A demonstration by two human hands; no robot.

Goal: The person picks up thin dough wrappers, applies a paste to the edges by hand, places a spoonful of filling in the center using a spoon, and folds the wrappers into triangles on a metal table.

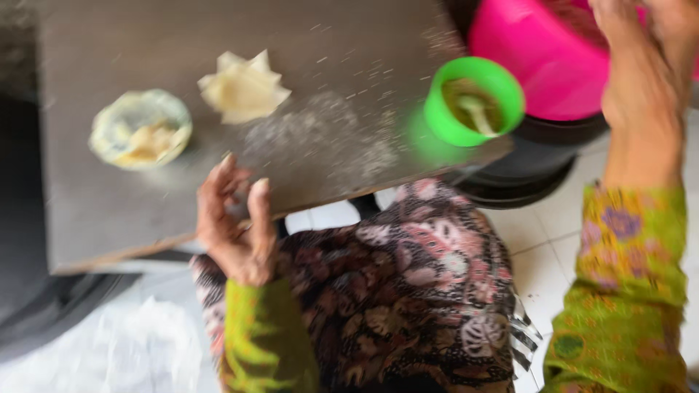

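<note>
Two hands work: our left hand (237, 229) rests open-gripped on the counter (109, 211) edge. Our right hand (644, 69) reaches the pink bowl (539, 58), grip state unclear. We judge that bowl light, stiff, best held by its rim.

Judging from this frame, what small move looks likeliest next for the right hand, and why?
Probably the right hand dips into the pink basin: it hovers at the rim, apparently empty, though blurred. The left hand rests at the floured board edge, near the stacked wrappers.
</note>
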